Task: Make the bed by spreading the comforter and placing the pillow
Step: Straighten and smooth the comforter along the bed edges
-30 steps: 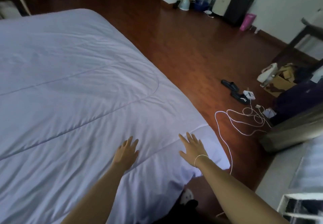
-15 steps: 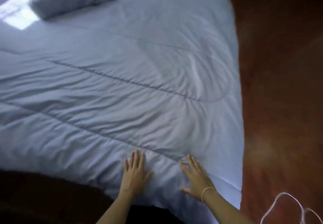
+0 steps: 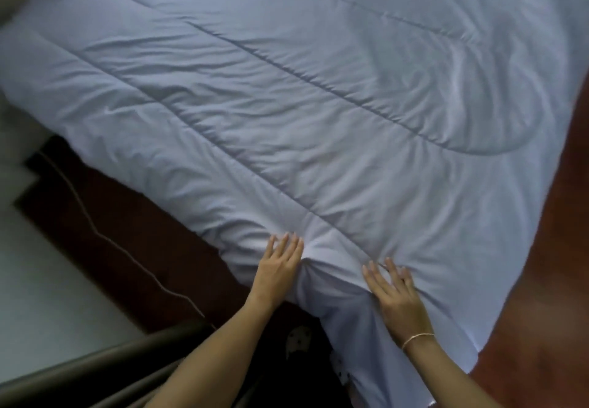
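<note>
A pale blue-grey quilted comforter [image 3: 318,105] covers the bed and fills most of the head view, with creases running toward its near edge. My left hand [image 3: 280,267] lies flat on that near edge, fingers straight and together. My right hand [image 3: 395,296], with a thin bracelet at the wrist, presses flat on the comforter a little to the right, fingers spread. Fabric bunches into a fold between the two hands. The near corner of the comforter hangs down over the bed edge below my right hand. No pillow is in view.
Dark red-brown wooden floor [image 3: 557,280] runs along the right side of the bed. A thin cable [image 3: 127,248] trails over dark flooring at the left. A dark rail [image 3: 95,366] crosses the lower left, beside a pale surface [image 3: 47,280].
The view has swung left, and the pillow has left the frame. Both hands stay flat on the near edge; fabric has bunched up between them.
</note>
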The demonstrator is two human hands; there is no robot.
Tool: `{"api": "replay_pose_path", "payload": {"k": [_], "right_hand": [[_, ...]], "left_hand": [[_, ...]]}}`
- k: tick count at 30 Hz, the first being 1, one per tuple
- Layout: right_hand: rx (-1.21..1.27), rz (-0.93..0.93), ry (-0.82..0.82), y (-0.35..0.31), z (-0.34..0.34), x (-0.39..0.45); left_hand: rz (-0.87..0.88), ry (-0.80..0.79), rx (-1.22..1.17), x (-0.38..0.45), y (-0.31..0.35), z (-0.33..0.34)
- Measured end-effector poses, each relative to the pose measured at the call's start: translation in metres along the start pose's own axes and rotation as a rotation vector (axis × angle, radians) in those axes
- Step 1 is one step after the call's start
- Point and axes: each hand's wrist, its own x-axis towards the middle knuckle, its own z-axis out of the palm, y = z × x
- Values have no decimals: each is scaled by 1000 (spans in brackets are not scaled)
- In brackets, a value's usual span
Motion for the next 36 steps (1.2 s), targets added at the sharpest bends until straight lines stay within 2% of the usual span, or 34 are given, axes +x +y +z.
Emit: {"api": "replay_pose_path", "payload": {"k": [2,4,7,10,12,14,15,17,21,24,26,29,32,34,36], "right_hand": [[-12,-47,44,9,0,-19],[-16,-71,31,17,-2,-38],[-1,-40,-78,19,-5,-46],[58,17,-147,12,-18,-42],[118,184,-155,14,-32,-36],[226,479,-155,24,-38,-31],[268,603,-153,30,-38,-33],[278,670,-189,36,-26,-46],[107,425,-333,42,0,-97],[14,356,-384,49,2,-127],[12,302,-268,44,-2,-127],[30,129,-29,21,-6,-93],[45,-130,94,-7,12,-58],[-30,-342,0,-9,42,-62],[-157,-505,-218,2,69,-89]], "left_hand": [[35,2,-82,-18,12,4],[41,-62,-123,-34,29,8],[-18,-178,-117,-33,41,11],[-37,-177,-118,-27,41,8],[-36,-25,-150,-20,41,4],[-32,143,-151,-7,42,1],[-44,184,-142,3,42,1],[-54,113,-108,21,43,-1],[173,-82,-28,24,59,25],[173,-122,-10,20,64,37],[173,-89,-58,21,61,33],[184,59,-134,37,53,20],[105,132,-132,76,46,7],[79,83,-91,106,47,1],[80,16,-79,123,49,0]]}}
